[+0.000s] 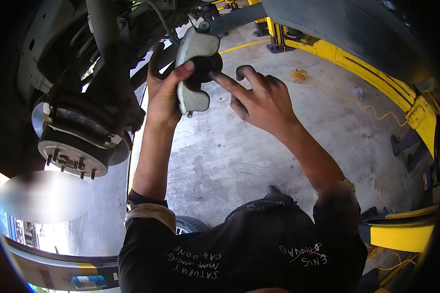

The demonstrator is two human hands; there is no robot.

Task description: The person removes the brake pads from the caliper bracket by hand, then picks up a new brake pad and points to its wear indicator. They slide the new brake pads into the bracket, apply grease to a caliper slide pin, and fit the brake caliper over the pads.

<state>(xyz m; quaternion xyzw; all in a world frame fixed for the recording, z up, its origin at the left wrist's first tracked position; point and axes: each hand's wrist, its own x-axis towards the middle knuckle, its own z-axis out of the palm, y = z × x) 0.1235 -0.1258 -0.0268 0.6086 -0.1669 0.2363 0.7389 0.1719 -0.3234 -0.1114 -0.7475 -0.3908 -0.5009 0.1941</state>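
Note:
My left hand (165, 90) grips a silver brake caliper (198, 45), with the thumb across its face and the other fingers behind it. A hose runs up from the caliper's top. My right hand (265, 100) is just to the right, its index finger stretched out to the dark inner part of the caliper. The other fingers are loosely bent and apart, with nothing between them. Contact at the fingertip is hard to make out. To the left is the wheel hub (76, 151) with studs, in front of the brake disc (121, 152).
Yellow lift arms (357, 63) run along the right. An orange coiled cord (298, 75) lies on the concrete floor (230, 161). A tire (193, 223) is beside my body. At the right edge, another person's legs (407, 146) show. Vehicle suspension parts hang overhead at the left.

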